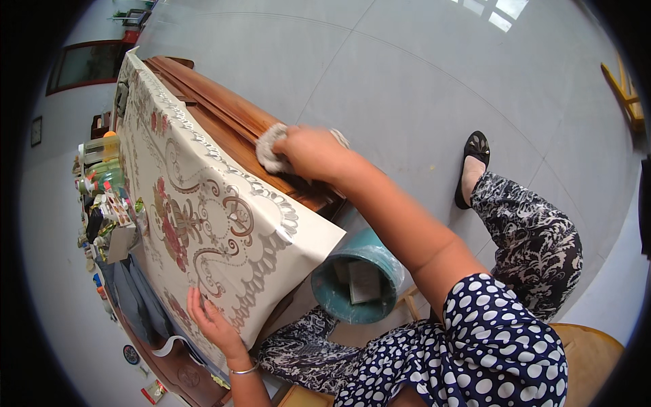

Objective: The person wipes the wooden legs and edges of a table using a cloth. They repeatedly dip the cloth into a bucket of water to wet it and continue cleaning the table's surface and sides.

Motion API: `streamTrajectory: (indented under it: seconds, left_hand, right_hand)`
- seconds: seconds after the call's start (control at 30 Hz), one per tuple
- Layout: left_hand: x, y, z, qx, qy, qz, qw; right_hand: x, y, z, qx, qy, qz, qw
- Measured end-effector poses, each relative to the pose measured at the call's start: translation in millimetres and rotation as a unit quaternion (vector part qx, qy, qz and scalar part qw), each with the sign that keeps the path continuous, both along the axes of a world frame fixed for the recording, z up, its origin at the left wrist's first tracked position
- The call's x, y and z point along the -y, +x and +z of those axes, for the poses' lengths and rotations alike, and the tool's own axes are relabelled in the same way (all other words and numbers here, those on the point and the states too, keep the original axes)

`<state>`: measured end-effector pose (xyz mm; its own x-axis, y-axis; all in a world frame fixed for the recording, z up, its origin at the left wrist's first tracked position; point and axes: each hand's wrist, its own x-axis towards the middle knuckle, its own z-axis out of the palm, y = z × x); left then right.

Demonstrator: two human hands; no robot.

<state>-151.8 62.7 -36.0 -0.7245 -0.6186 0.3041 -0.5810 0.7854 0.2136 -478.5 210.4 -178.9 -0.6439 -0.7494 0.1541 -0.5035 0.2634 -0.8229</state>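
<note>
My right hand is closed round a pale grey cloth and presses it against the brown wooden edge of the table, with more of the cloth showing past the far side of the hand. The hand is slightly blurred. My left hand lies with fingers stretched on the cream tablecloth, which has a floral pattern and a scalloped printed border. A bracelet sits on the left wrist. Below the table's corner stands a teal bucket with pale flat pieces inside.
Jars, boxes and other clutter crowd the table's far left side, beside a dark grey cloth. A brown chair back stands at lower left. On the grey tiled floor, a yellow wooden chair shows at far right.
</note>
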Motion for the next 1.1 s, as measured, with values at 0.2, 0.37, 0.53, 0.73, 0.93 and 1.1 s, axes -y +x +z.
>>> streamTrajectory:
  seconds: [0.2,0.37,0.53,0.73,0.93,1.1]
  left_hand:
    - [-6.3,-8.4,3.2,0.009,0.010,0.000,1.000]
    - [-9.7,-10.6,4.6,0.006,0.012,-0.002,1.000]
    - [-10.4,-11.6,6.7,0.023,0.013,-0.004,1.000]
    - [-7.1,-6.9,4.2,-0.005,0.015,-0.016,1.000]
    - [-2.4,-2.9,-1.4,-0.033,0.017,-0.025,0.999]
    - [8.3,2.8,-5.1,-0.035,-0.022,-0.035,0.999]
  right_hand:
    - [83.1,-55.9,14.1,-0.002,0.099,0.018,0.995]
    - [131.5,-82.0,1.3,-0.025,0.077,0.007,0.997]
    - [138.5,-94.0,-29.6,0.064,0.009,0.036,0.997]
    - [101.4,-79.2,-13.8,0.088,0.135,0.069,0.985]
    - [55.4,-49.0,-18.6,0.080,0.112,0.032,0.990]
    - [22.0,-23.3,-21.2,0.070,0.124,0.012,0.990]
